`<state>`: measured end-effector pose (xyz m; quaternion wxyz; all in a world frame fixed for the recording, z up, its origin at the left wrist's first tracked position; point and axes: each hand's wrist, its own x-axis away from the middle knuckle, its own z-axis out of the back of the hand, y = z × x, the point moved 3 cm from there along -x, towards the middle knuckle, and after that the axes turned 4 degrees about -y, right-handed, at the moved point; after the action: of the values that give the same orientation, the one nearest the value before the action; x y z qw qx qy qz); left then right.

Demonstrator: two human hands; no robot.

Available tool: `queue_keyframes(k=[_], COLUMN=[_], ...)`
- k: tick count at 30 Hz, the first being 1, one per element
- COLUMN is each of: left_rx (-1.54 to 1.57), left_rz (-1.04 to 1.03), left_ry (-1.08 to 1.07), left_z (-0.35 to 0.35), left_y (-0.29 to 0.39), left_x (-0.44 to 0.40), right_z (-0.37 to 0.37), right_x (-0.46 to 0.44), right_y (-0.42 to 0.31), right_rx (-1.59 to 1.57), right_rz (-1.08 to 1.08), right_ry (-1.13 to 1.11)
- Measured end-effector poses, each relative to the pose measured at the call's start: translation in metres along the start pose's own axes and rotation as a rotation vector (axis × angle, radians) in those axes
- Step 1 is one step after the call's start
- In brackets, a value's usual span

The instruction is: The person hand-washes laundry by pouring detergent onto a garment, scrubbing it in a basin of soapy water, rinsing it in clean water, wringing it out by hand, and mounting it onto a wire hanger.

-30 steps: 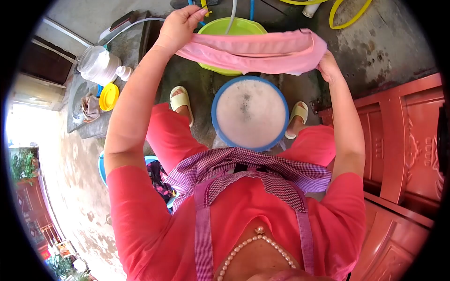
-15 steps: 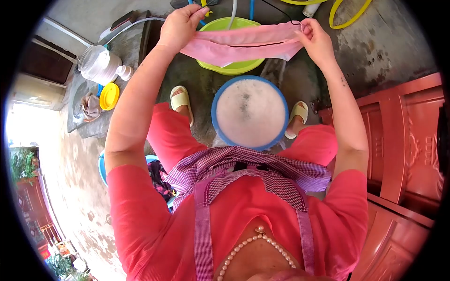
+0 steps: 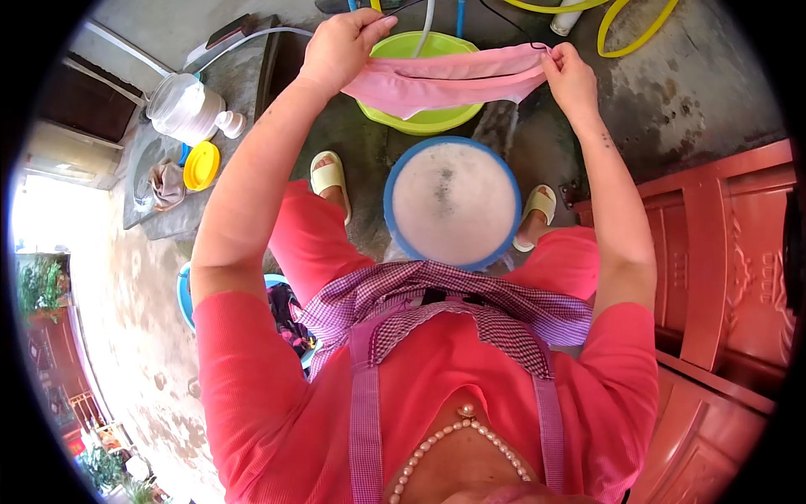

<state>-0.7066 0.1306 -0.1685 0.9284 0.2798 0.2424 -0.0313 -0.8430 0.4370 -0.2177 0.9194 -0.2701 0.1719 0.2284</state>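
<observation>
A pink cloth (image 3: 470, 80) with a dark cord at its upper edge is stretched sideways between my two hands. My left hand (image 3: 340, 46) is closed on its left end, thumb and fingers pinched together near the dark cord. My right hand (image 3: 571, 76) pinches the right end, where the cord meets the cloth. Behind and below the cloth is a green basin (image 3: 420, 124), partly hidden by it. Nearer to me, between my feet, stands a blue-rimmed basin (image 3: 392, 202) filled with whitish foam (image 3: 470, 202).
At the left, a stone ledge (image 3: 168, 223) bears a clear plastic jar (image 3: 180, 109), a yellow lid (image 3: 201, 165) and a crumpled cloth (image 3: 168, 183). A blue tub (image 3: 185, 294) of dark clothes is beside my left leg. Red panels (image 3: 701, 260) stand right; a yellow hose (image 3: 642, 42) lies at the top.
My right hand has come up from the cloth's right side and now pinches its upper right corner by the cord. The cloth hangs flatter between the hands. The view has shifted slightly.
</observation>
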Motion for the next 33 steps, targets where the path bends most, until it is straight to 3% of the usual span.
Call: queue_keyframes(k=[2, 5, 8, 14, 17, 20, 23, 24, 28, 31, 33], left_rx=[-0.036, 0.01, 0.071, 0.134, 0.145, 0.113, 0.065, 0.051, 0.086, 0.14, 0.183], left_rz=[0.057, 0.119, 0.157, 0.138, 0.128, 0.133, 0.149, 0.154, 0.11, 0.106, 0.122], left_ry=[-0.016, -0.028, -0.058, -0.103, -0.12, -0.122, -0.145, -0.16, -0.137, -0.144, -0.208], left_z=[0.006, 0.005, -0.001, -0.008, -0.012, -0.01, -0.008, -0.008, -0.014, -0.015, -0.016], left_y=[0.009, 0.008, -0.001, 0.0, -0.006, -0.005, -0.001, -0.001, -0.002, -0.005, -0.008], left_x=[0.001, 0.0, -0.001, -0.002, -0.003, -0.002, 0.002, 0.003, 0.007, 0.011, 0.014], right_z=[0.008, -0.005, -0.009, -0.006, 0.0, -0.006, 0.0, 0.004, 0.012, 0.0, 0.009], right_x=[0.0, -0.009, -0.014, -0.015, -0.016, -0.017, -0.012, -0.009, 0.002, 0.008, 0.011], right_y=[-0.004, 0.016, 0.02, 0.021, 0.024, 0.033, 0.02, 0.012, -0.023, -0.039, -0.056], right_rx=[0.069, -0.163, -0.86, -1.227, -1.073, -0.948, -0.091, 0.13, 0.152, -0.668, -0.595], right_rz=[-0.004, 0.024, -0.199, -0.387, -0.449, -0.327, 0.111, 0.137, 0.54, 0.325, 0.317], right_ry=[-0.048, -0.06, -0.103, 0.064, 0.114, -0.111, -0.136, -0.107, 0.056, -0.437, -0.432])
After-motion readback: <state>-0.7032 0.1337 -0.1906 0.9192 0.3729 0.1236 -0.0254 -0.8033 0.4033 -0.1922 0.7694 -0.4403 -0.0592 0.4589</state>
